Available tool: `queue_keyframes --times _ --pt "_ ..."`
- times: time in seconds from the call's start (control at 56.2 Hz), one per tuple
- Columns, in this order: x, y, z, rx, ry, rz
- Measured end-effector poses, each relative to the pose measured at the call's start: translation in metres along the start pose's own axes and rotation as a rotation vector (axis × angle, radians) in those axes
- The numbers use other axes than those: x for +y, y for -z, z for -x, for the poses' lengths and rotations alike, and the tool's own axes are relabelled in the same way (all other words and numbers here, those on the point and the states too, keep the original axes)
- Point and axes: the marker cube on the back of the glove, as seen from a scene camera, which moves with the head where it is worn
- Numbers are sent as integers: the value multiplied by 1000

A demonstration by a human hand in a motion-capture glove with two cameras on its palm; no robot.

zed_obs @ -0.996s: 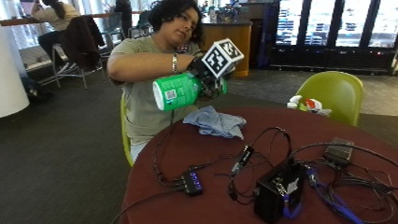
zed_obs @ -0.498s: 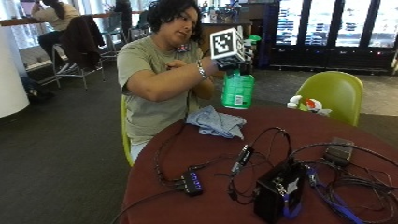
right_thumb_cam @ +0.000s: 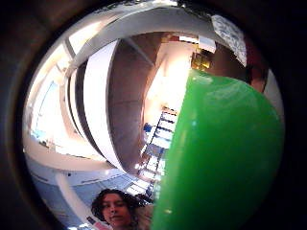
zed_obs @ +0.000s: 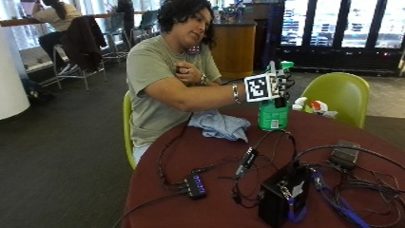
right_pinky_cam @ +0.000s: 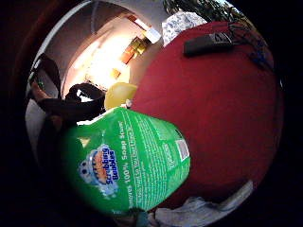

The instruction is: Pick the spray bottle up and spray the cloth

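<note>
In the outside view a person sits at a round dark red table [zed_obs: 208, 209]. The gloved right hand [zed_obs: 279, 84] grips the top of a green spray bottle [zed_obs: 273, 116], which stands upright at the table's far edge, its base at or just above the surface. A crumpled light blue cloth [zed_obs: 220, 125] lies on the table just to the person's side of the bottle, apart from it. The bottle's label [right_pinky_cam: 128, 161] fills much of the little finger side palm view, with cloth [right_pinky_cam: 199, 213] below its base. Its green body [right_thumb_cam: 220, 158] blocks half the thumb side view.
A small white, red and green object [zed_obs: 313, 105] lies beyond the bottle by a green chair [zed_obs: 338, 95]. A black box [zed_obs: 282, 194], a USB hub [zed_obs: 195, 184] and tangled cables [zed_obs: 354, 190] cover the near side. The bare left hand [zed_obs: 185, 71] is raised at the chest.
The hand has carried the bottle from in front of the chest, where it lay tilted, out past the cloth and down to table level, now upright.
</note>
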Motion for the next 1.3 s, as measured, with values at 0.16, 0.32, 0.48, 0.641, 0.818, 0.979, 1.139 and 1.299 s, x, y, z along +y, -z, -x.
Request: queue_keyframes --times 0.16,0.32,0.48,0.641,0.818,0.979,1.139,1.299 --pt "-14 -5 -2 16 14 -44" --pt "-24 -8 -6 25 23 -53" --pt "-25 -8 -8 41 7 -66" --pt "-2 2 -22 163 -34 200" --pt "53 31 -15 371 20 303" --pt "87 85 1 745 138 263" --pt "123 124 29 979 179 399" --pt "149 147 48 1095 219 499"
